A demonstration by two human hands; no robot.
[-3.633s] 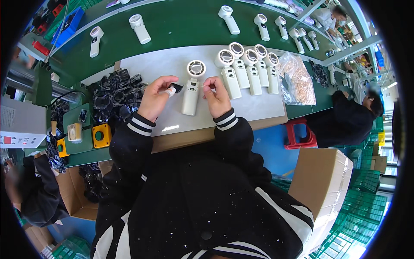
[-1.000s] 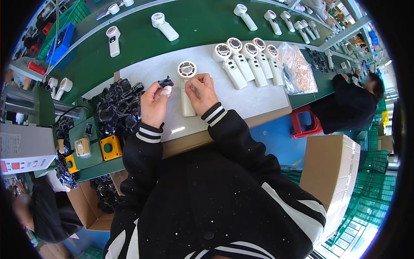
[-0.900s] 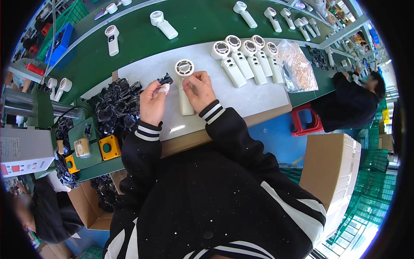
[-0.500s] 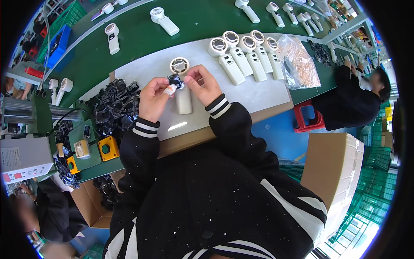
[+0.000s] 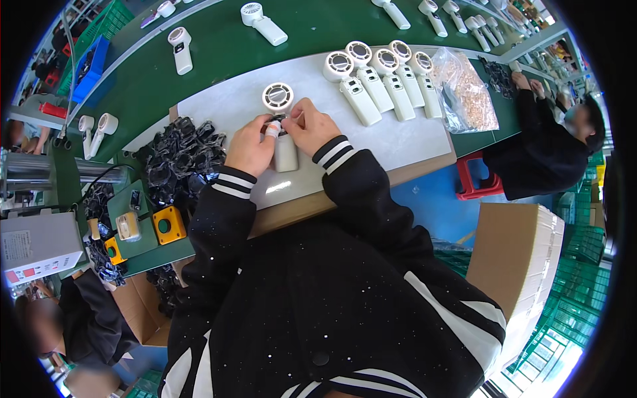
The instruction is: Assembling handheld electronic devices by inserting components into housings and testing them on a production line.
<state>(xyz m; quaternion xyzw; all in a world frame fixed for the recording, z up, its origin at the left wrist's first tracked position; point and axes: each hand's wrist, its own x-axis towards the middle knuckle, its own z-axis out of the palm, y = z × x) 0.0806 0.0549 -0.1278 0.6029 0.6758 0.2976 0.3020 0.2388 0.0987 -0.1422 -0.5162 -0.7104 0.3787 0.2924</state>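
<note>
Nearest me, a cardboard box [image 5: 514, 265] stood by my right side on the blue floor, its flat top shut so I could not tell what it held. At my lower left another open carton [image 5: 142, 312] sat under the bench; its contents were too dark to make out. On the grey work mat [image 5: 398, 142] my left hand [image 5: 249, 146] and my right hand [image 5: 308, 126] met over a white handheld fan [image 5: 282, 126] lying with its round head away from me. Both hands were curled, fingertips pinching a small dark part [image 5: 275, 123] at the fan's neck, and my left index finger wore a pale finger cot. Just left of my left hand lay a heap of black parts [image 5: 179, 159], with a yellow button box [image 5: 169, 224] nearer the bench edge. Beyond my right hand, four finished fans [image 5: 375, 76] lay side by side, and a clear bag of small tan pieces [image 5: 468, 93] rested beside them. Farther off, single fans [image 5: 264, 21] lay on the green conveyor belt [image 5: 219, 46], and a blue crate [image 5: 89, 63] stood at the far left.
</note>
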